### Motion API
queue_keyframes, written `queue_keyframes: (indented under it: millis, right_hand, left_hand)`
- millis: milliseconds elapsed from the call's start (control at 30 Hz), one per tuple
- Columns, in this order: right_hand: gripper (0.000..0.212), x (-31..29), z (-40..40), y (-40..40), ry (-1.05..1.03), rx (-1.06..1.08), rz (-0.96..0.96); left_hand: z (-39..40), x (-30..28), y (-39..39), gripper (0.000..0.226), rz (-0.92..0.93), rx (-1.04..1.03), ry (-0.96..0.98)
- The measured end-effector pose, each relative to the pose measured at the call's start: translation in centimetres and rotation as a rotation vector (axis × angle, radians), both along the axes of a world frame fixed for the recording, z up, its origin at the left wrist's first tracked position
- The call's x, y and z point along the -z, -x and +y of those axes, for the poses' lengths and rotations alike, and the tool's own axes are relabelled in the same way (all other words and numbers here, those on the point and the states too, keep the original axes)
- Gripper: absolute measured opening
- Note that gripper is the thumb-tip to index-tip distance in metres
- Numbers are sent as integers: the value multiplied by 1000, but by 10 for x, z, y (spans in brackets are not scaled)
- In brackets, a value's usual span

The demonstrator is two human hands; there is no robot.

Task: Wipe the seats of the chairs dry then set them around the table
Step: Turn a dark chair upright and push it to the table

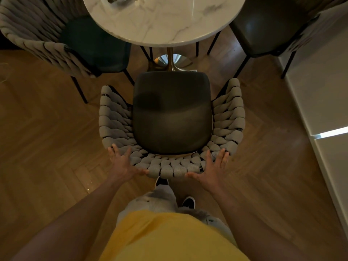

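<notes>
A chair with a dark leather seat [172, 113] and a grey woven rope backrest [169, 166] stands right in front of me, facing the round white marble table [165, 21]. My left hand [123, 162] lies with spread straight fingers against the left rear of the backrest. My right hand [213, 166] does the same at the right rear. Neither hand holds a cloth. Two more chairs flank the table: one with a teal seat [94, 44] at the left, one with a dark seat [263, 29] at the right.
The table's gold pedestal and base [171, 61] stand just beyond the near chair's front edge. A white cabinet or wall [320, 91] runs along the right. Herringbone wood floor [47, 138] surrounds the chair. Some objects [122, 0] lie on the table's far edge.
</notes>
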State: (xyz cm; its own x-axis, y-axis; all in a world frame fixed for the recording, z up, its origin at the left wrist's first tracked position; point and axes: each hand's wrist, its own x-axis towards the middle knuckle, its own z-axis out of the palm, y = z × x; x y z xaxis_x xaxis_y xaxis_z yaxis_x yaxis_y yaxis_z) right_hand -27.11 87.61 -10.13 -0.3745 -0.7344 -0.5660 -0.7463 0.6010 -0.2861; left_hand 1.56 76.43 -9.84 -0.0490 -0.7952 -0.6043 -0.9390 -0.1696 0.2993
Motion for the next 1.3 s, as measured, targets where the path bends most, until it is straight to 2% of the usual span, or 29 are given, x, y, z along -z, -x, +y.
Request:
queue_keyframes:
  millis: [467, 833, 933, 1067, 1300]
  right_hand:
    - [124, 4, -51, 8, -11, 1, 21]
    - [130, 4, -93, 17, 9, 32, 2]
    - [128, 4, -98, 14, 36, 7, -61]
    - [121, 5, -103, 13, 58, -43, -84]
    - [100, 2, -104, 14, 51, -66, -39]
  left_hand:
    - [-48, -2, 8, 121, 11, 31, 59]
    - [-89, -5, 19, 124, -5, 61, 24]
    - [-89, -7, 17, 121, -20, 82, 23]
    - [-91, -7, 12, 110, -61, 134, 35]
    - [-92, -10, 14, 109, -147, 207, 22]
